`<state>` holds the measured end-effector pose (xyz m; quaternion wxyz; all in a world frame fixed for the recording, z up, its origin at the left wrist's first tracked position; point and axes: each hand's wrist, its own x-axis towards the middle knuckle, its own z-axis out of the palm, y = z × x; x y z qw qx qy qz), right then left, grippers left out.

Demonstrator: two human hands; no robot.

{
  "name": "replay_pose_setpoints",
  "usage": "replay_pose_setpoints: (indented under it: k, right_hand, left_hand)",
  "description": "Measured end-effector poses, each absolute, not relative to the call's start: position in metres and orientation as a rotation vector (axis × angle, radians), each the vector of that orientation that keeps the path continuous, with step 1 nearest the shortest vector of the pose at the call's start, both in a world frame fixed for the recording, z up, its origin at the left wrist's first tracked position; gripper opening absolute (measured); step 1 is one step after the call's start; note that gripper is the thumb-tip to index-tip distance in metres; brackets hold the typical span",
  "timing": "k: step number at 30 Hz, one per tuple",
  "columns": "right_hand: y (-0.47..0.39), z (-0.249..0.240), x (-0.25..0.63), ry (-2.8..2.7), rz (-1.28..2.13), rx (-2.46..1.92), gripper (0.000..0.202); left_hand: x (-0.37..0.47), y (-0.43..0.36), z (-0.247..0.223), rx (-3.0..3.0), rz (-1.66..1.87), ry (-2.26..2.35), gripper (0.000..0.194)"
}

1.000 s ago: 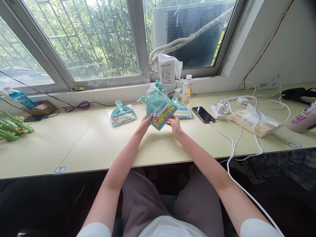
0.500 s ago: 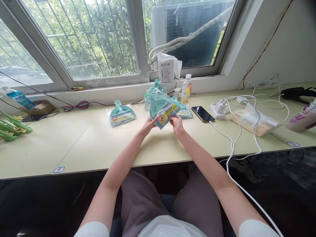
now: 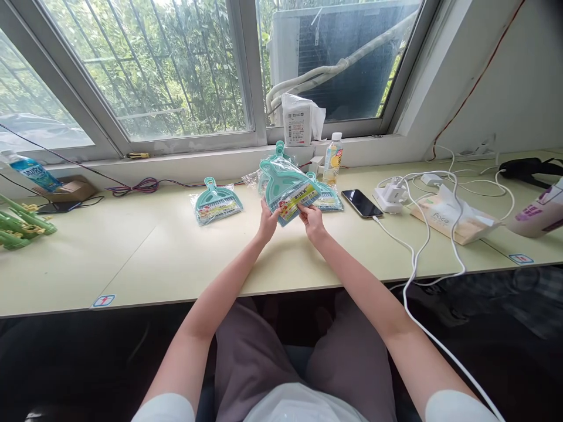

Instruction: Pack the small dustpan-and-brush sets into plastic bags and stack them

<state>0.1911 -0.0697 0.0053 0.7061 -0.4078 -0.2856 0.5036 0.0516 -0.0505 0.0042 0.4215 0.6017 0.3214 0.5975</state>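
Between my hands is a teal mini dustpan and brush set (image 3: 288, 186) in a clear plastic wrapper with a yellow label, held tilted above the table. My left hand (image 3: 268, 224) grips its lower left side. At the lower right edge, my right hand (image 3: 313, 223) pinches it, thumb on the front. Another wrapped dustpan set (image 3: 217, 202) lies to the left on the table. Behind the held one, a further set (image 3: 331, 198) shows at the right, and one more teal handle (image 3: 280, 147) sticks up at the back, both partly hidden.
On the pale table (image 3: 176, 252) a phone (image 3: 361, 203), a white charger block (image 3: 389, 196), looping white cables and a tissue pack (image 3: 455, 217) lie to the right. A drink bottle (image 3: 333, 158) stands behind. At left are a tilted blue bottle (image 3: 35, 174) and green stalks (image 3: 21, 225).
My left hand has shifted slightly up along the dustpan set's side, its fingers now more upright. The set stays nearly in place, and my right hand has hardly moved.
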Motion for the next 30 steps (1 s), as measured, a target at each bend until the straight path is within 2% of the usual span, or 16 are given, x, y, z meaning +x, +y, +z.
replay_pose_setpoints:
  k: [10, 19, 30]
  right_hand:
    - [-0.059, 0.009, 0.208, -0.594, 1.143, -0.680, 0.029]
    - [-0.062, 0.017, 0.220, -0.503, 1.223, -0.843, 0.028]
    - [-0.060, 0.014, 0.222, -0.458, 1.250, -0.869, 0.031]
  left_hand:
    - [0.055, -0.084, 0.022, 1.676, 1.488, 0.767, 0.074]
    - [0.058, -0.089, 0.018, 1.891, 1.507, 0.678, 0.067]
    - [0.056, -0.073, -0.001, 2.243, 1.482, 0.732, 0.068]
